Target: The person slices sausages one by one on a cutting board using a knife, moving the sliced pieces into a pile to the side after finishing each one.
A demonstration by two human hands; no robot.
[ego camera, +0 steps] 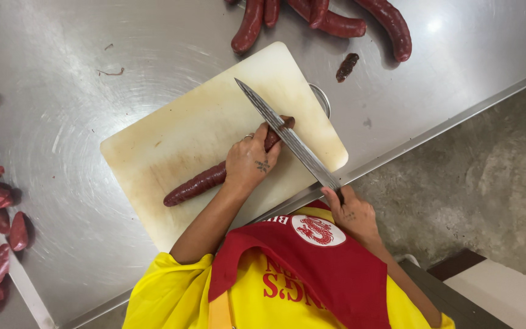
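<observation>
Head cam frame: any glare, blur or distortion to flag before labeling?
Head view: bright glare patch on the steel table upper right, with swirled reflections across its middle. Knife blade slightly soft, possibly motion blur; left hand and sausage on the cutting board sharp. Soft shadows only. The table edge looks straight: little visible lens bend.

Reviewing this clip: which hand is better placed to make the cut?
Right. The right hand grips the long steel knife, whose blade lies across the dark red sausage; the left hand pins that sausage down.
</observation>
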